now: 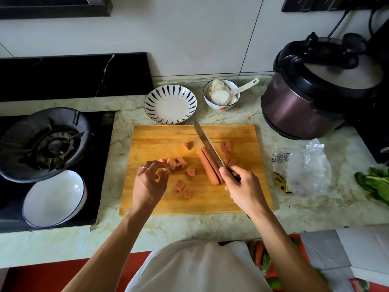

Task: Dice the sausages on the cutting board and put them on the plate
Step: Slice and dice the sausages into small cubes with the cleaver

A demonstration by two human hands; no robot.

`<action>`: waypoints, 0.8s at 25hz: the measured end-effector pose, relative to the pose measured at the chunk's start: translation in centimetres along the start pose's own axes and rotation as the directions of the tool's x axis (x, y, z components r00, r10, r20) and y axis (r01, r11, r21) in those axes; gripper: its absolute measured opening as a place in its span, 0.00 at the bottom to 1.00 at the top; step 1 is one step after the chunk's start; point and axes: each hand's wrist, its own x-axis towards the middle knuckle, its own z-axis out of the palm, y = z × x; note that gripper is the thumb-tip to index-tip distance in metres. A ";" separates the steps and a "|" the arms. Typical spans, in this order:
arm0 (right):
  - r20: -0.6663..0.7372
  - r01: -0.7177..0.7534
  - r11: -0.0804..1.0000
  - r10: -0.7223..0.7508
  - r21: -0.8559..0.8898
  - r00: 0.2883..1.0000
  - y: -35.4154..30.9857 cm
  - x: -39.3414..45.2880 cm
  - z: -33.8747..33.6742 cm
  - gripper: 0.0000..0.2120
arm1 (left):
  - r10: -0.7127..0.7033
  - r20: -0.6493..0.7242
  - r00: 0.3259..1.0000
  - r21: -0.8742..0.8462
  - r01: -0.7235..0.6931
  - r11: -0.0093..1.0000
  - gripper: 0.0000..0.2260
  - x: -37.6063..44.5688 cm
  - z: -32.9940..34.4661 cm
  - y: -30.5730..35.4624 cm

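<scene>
A wooden cutting board (242,199) lies in the middle of the counter. On it a pink sausage (207,165), slit lengthwise, lies beside the blade of a knife (205,142). My right hand (242,186) grips the knife's handle at the sausage's near end. Several sausage pieces are scattered on the board, a cluster (175,163) at the left and another (226,151) at the right. My left hand (148,182) hovers over the left cluster with curled fingers pinching a piece. A white plate (170,104) with dark blue stripes sits behind the board and holds nothing.
A bowl of rice (221,94) with a white spoon stands right of the plate. A pressure cooker (315,89) is at the back right. A gas burner (45,144) and a white bowl (54,199) are at the left. Plastic wrappers (303,167) and greens (376,184) lie right of the board.
</scene>
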 end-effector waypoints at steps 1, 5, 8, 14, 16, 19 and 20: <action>0.001 -0.030 0.999 0.030 0.012 1.000 0.3 0.1 -0.4 0.14 | 0.039 0.008 0.999 0.007 -0.039 0.999 0.05 0.2 0.4 0.5; 0.007 -0.090 0.996 0.090 0.006 0.996 1.8 0.2 -1.3 0.15 | 0.164 0.112 0.980 0.029 -0.168 0.985 0.06 1.0 2.4 3.1; 0.033 -0.124 0.992 0.124 0.002 0.992 2.5 0.1 -1.8 0.16 | 0.223 0.335 0.916 0.091 -0.267 0.959 0.12 1.0 4.6 5.6; 0.093 -0.158 0.987 0.156 0.008 0.983 3.2 0.3 -2.4 0.20 | 0.071 0.507 0.859 0.219 -0.209 0.953 0.20 0.8 8.1 8.5; 0.109 -0.144 0.989 0.145 -0.016 0.983 3.3 0.3 -2.5 0.20 | 0.041 0.508 0.861 0.240 -0.187 0.953 0.20 0.9 8.4 8.7; 0.131 -0.112 0.992 0.119 -0.064 0.984 3.4 0.4 -2.4 0.20 | 0.017 0.509 0.860 0.249 -0.166 0.954 0.19 1.0 8.5 8.9; 0.135 -0.103 0.992 0.112 -0.072 0.985 3.4 0.4 -2.3 0.19 | 0.019 0.506 0.862 0.249 -0.167 0.954 0.18 1.1 8.5 9.0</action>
